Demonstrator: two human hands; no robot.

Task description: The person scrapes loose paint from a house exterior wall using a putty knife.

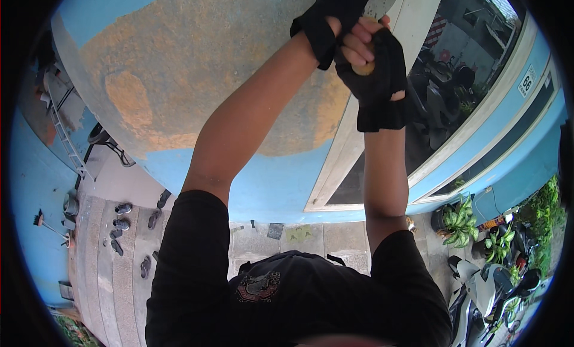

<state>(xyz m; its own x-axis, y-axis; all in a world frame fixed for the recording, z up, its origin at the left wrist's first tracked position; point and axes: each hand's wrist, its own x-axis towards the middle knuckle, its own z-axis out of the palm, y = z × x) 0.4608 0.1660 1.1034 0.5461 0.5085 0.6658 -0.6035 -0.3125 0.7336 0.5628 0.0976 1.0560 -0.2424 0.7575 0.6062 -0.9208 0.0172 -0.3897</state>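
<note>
High against the wall, my two hands are close together in black fingerless gloves. My right hand (373, 63) is closed round a tan, rounded handle (366, 69), whose butt shows below the curled fingers. What the handle belongs to is hidden. My left hand (338, 12) is right beside it, near the top edge of the picture, and its fingers are hidden behind the glove. Behind both hands is a blue wall with a large bare patch (239, 96), grey and orange-brown, where no blue paint shows.
A white-framed window (436, 102) stands right of my hands. Below right are potted plants (460, 221) and a parked motorcycle (484, 293). Sandals (119, 224) lie on the paved floor at left, with a ladder (63, 134) and a black chair (107, 143) farther back.
</note>
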